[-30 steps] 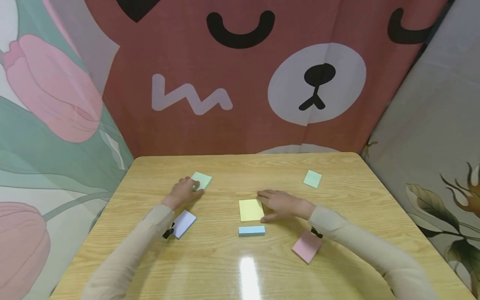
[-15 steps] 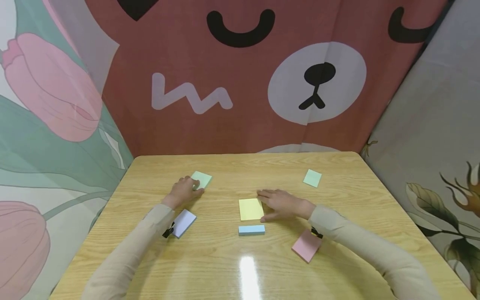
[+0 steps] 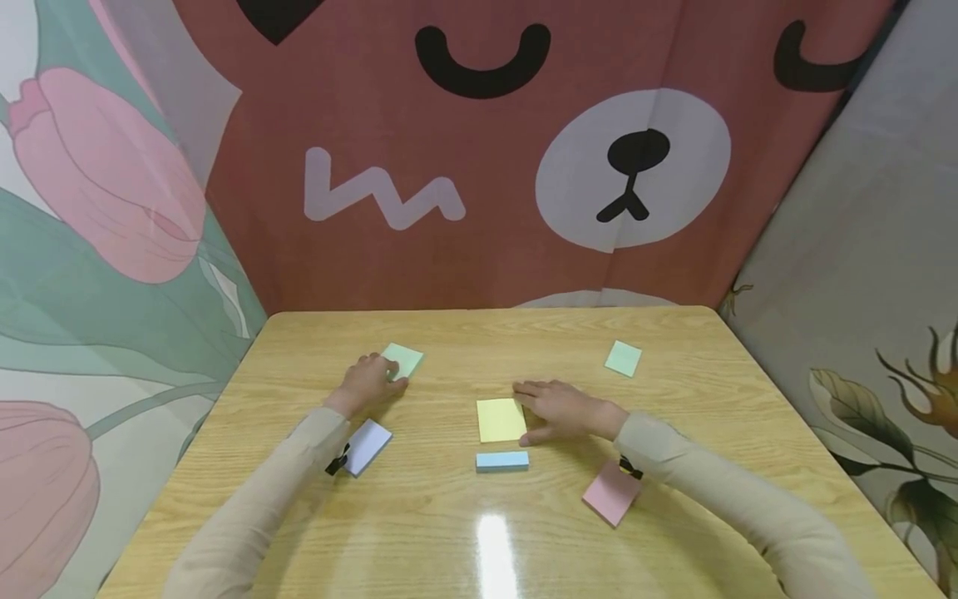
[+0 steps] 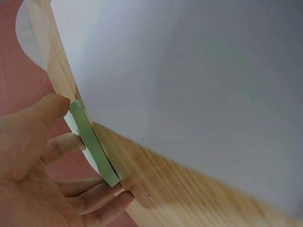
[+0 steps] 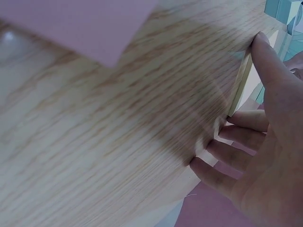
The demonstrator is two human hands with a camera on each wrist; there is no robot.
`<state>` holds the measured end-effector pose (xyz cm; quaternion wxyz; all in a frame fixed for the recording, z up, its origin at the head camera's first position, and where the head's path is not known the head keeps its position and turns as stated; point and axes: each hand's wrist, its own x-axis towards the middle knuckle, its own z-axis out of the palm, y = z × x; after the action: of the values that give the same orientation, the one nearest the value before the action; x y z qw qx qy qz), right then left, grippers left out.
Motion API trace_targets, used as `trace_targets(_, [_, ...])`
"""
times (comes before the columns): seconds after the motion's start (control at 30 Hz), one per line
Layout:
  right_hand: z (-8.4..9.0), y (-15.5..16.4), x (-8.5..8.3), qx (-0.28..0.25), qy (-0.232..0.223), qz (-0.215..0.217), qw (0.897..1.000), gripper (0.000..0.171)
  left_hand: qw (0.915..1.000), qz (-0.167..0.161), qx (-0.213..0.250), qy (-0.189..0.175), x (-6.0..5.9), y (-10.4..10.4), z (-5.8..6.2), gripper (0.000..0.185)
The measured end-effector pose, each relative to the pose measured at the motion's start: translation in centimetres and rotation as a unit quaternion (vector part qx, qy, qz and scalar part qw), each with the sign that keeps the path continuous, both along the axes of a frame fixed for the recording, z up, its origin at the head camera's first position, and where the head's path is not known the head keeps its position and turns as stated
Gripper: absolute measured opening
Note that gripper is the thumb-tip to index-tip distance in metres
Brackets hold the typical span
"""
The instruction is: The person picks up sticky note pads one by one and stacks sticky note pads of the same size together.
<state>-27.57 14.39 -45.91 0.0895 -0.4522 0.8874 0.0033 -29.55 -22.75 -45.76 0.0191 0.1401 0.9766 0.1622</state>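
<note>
My left hand (image 3: 367,383) holds a pale green sticky note pad (image 3: 406,359) at the table's back left. In the left wrist view, the thumb is at one end of this green pad (image 4: 92,142) and fingertips meet the other end. Near the middle, my right hand (image 3: 561,409) grips the right side of a yellow sticky note pad (image 3: 500,420). The right wrist view has thumb and index finger at opposite ends of the yellow pad's edge (image 5: 240,85), the remaining fingertips on the wood.
A light blue pad (image 3: 502,462) lies just in front of the yellow one. Under the left wrist is a lavender pad (image 3: 369,448), and a pink pad (image 3: 612,493) is by the right wrist. Another green pad (image 3: 624,358) sits back right. Patterned cloth (image 3: 479,266) hangs behind the table.
</note>
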Motion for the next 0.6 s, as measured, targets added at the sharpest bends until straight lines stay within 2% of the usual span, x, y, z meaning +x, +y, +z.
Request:
trace_targets(0.33, [0.0, -0.1, 0.1, -0.005, 0.002, -0.001, 1.0, 0.085, 0.9996, 0.017, -0.022, -0.004, -0.3, 0.6, 0.2, 0.039])
trace_targets(0.6, [-0.1, 0.0, 0.1, -0.006, 0.001, -0.003, 1.0, 0.086, 0.9993, 0.022, -0.017, 0.026, -0.1, 1.1, 0.3, 0.03])
